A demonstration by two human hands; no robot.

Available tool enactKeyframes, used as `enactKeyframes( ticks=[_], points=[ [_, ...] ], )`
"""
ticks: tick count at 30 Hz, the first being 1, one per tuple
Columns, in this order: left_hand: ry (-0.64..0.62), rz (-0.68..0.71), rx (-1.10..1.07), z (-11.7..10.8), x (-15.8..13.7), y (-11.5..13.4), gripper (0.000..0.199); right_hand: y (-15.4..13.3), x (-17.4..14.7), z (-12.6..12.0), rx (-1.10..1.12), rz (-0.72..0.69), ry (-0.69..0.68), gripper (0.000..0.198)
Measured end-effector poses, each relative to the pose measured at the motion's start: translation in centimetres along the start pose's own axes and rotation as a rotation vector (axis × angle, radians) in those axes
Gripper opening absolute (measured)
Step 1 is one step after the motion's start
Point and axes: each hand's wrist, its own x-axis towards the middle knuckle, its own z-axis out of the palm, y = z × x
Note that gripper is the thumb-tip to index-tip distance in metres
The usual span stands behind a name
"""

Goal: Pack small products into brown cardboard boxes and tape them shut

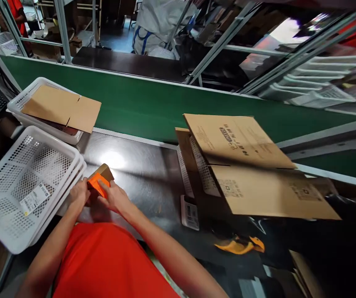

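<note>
Close to my body, over the near edge of the metal table, a small box (106,171) shows a brown cardboard side and a bright orange part (98,183). My left hand (80,193) is closed on its left side. From the right, my right hand (116,198) grips it, thumb and fingers against the orange part. Whether that orange part is a separate item or the box's own face, I cannot tell. Just left of my left hand stand stacked white plastic baskets (30,155), the top one with a white label (35,198) inside.
A flat cardboard piece (63,105) lies across another white basket (43,81) at the back left. Large printed cardboard (249,182) leans over a basket at right. A yellow-orange tape dispenser-like object (238,247) lies near right. A green panel (140,109) borders the metal table (140,165).
</note>
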Motion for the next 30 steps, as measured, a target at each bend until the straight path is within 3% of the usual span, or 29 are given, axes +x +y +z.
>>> enactKeyframes(
  ticks=[3,8,14,19,23,26,30],
  points=[
    [0.003,-0.033,0.002,-0.2,1.0,-0.2,0.032,1.5,-2.1,0.8,0.001,0.011,-0.039,0.07],
    [0.0,-0.056,-0.001,-0.1,1.3,0.1,0.047,4.5,-6.7,3.7,0.031,0.067,-0.099,0.069],
    [-0.045,0.008,0.058,0.1,2.1,-0.4,0.063,5.0,-3.9,6.1,0.08,0.072,-0.095,0.07],
    [0.055,0.107,0.153,3.0,0.5,0.3,0.099,4.9,-2.2,5.9,0.086,0.048,-0.045,0.065],
    [-0.007,0.099,0.235,7.2,-1.4,1.0,0.126,4.5,-1.8,5.1,0.064,0.028,-0.044,0.061],
    [0.003,0.064,0.312,9.3,-1.7,0.9,0.128,4.2,-1.7,4.0,0.04,0.021,-0.057,0.06],
    [0.009,0.102,0.314,9.5,-1.4,0.5,0.121,3.3,-1.6,1.9,0.016,0.018,-0.073,0.061]
  ],
)
